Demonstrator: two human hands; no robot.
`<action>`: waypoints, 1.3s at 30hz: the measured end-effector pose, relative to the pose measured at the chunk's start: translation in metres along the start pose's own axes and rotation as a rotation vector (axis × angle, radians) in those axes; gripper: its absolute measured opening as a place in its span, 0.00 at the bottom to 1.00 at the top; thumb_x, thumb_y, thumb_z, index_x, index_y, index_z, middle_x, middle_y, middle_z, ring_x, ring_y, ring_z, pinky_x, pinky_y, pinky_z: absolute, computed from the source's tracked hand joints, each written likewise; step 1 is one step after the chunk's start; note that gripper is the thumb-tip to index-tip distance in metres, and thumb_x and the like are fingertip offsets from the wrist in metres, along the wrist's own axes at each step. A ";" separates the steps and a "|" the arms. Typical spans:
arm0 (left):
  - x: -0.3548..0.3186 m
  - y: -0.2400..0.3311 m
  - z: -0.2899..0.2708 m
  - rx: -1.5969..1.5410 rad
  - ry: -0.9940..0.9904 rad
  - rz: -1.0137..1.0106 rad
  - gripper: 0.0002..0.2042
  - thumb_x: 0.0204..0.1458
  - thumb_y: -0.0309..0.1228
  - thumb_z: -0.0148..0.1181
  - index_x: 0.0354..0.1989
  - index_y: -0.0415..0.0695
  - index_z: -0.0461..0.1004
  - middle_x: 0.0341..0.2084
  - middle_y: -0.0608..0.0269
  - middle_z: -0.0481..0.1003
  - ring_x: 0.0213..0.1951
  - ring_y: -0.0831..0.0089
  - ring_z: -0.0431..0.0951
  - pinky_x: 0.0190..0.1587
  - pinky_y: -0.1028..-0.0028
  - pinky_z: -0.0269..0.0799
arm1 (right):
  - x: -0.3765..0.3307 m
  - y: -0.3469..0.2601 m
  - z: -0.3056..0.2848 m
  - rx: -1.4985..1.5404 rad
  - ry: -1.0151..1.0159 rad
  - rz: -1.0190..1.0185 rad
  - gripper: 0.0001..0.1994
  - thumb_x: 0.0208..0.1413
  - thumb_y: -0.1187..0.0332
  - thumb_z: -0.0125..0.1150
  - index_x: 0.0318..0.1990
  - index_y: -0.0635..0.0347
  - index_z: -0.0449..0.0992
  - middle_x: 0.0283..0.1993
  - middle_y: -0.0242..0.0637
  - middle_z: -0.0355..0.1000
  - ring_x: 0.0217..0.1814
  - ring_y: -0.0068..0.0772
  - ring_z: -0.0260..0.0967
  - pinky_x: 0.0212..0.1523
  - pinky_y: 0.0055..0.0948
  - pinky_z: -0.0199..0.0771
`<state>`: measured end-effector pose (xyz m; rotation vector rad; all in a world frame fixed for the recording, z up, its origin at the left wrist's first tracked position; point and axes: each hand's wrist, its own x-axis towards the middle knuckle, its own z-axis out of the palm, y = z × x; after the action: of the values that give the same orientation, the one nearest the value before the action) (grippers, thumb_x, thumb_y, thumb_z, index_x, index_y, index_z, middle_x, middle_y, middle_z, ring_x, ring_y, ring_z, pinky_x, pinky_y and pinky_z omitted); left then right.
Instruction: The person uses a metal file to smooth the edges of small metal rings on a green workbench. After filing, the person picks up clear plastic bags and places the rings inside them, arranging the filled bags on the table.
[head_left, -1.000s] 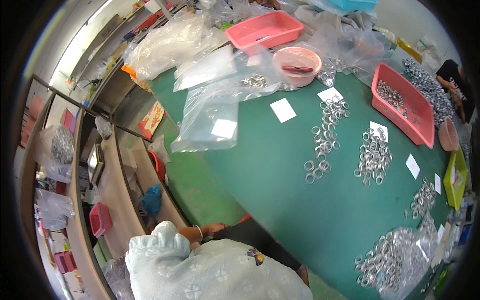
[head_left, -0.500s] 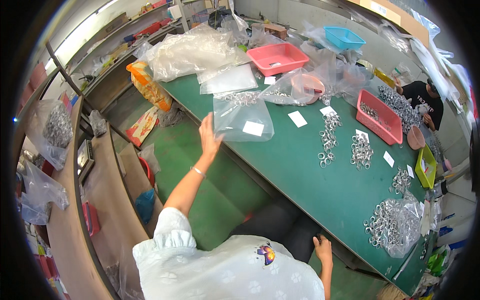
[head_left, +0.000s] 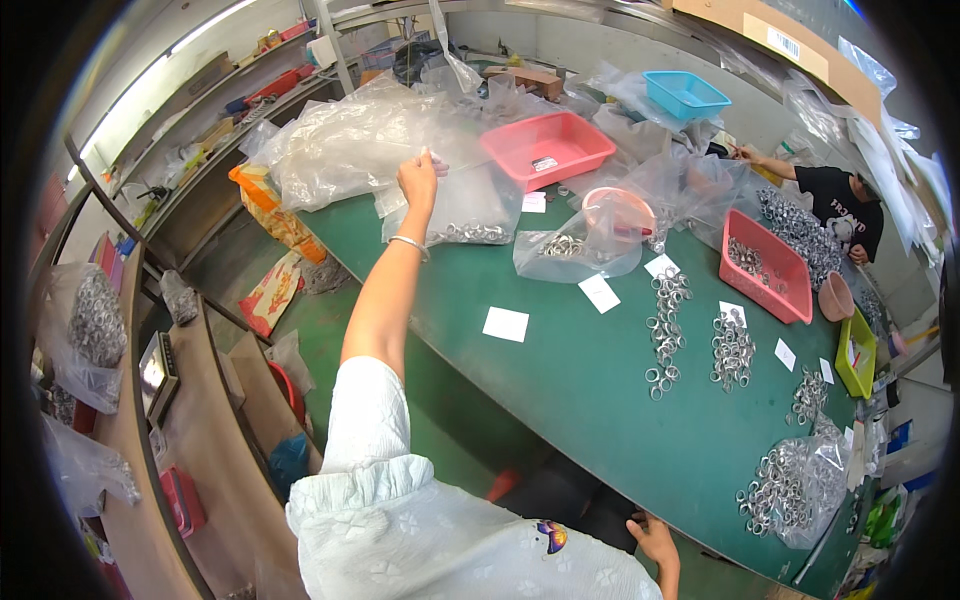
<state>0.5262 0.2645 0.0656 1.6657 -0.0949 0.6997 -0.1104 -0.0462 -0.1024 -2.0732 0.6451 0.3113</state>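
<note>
My left hand [head_left: 418,180] reaches out over the far left of the table, fingers closed on the upper edge of a clear plastic bag [head_left: 485,195]. Metal rings [head_left: 476,233] lie along the bag's near end. A blank-looking white card [head_left: 506,324] lies bare on the green tabletop, nearer to me. Beside the held bag, another clear bag [head_left: 600,262] has rings inside. My right hand [head_left: 655,540] is low by the table's near edge, its fingers loosely apart, with nothing seen in it.
Ring piles [head_left: 665,335] with white cards run along the green table [head_left: 560,400]. A pink tray [head_left: 550,150], a blue basket [head_left: 686,95] and a red basket of rings [head_left: 766,268] stand farther back. Another person [head_left: 840,210] works at the far right. Shelves [head_left: 190,400] line the left.
My left hand has moved up and away, carrying the bag's edge farther back. The white card, formerly under the bag, now lies uncovered. My right hand remains near the table edge.
</note>
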 end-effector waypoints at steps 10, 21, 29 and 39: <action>0.013 -0.104 -0.036 -0.179 0.101 -0.436 0.22 0.50 0.42 0.57 0.37 0.29 0.73 0.24 0.58 0.75 0.24 0.72 0.72 0.27 0.71 0.67 | 0.023 -0.001 0.007 -0.006 -0.034 0.170 0.22 0.51 0.59 0.60 0.49 0.67 0.69 0.48 0.53 0.69 0.46 0.47 0.69 0.48 0.36 0.66; -0.068 -0.084 -0.074 0.308 -0.442 0.102 0.17 0.39 0.28 0.67 0.39 0.36 0.75 0.31 0.54 0.78 0.35 0.69 0.77 0.40 0.73 0.70 | 0.030 0.012 0.018 -0.096 -0.027 0.206 0.28 0.50 0.52 0.58 0.52 0.63 0.67 0.56 0.55 0.63 0.60 0.55 0.57 0.59 0.39 0.56; -0.058 -0.100 -0.032 -0.093 0.024 -0.126 0.07 0.45 0.23 0.61 0.27 0.29 0.77 0.21 0.55 0.77 0.22 0.70 0.78 0.26 0.76 0.72 | 0.033 0.019 0.027 -0.093 0.047 0.130 0.25 0.52 0.54 0.57 0.52 0.61 0.68 0.55 0.53 0.65 0.58 0.55 0.59 0.57 0.40 0.58; -0.068 -0.139 -0.057 0.026 0.002 -0.156 0.18 0.42 0.25 0.63 0.44 0.33 0.72 0.34 0.49 0.76 0.37 0.64 0.76 0.41 0.70 0.70 | 0.032 0.025 0.033 -0.078 0.164 0.066 0.21 0.53 0.56 0.56 0.51 0.59 0.69 0.54 0.52 0.65 0.57 0.56 0.60 0.56 0.41 0.59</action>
<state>0.5095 0.3281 -0.0855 1.6775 0.0455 0.5873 -0.0972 -0.0398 -0.1526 -2.1704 0.8128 0.2075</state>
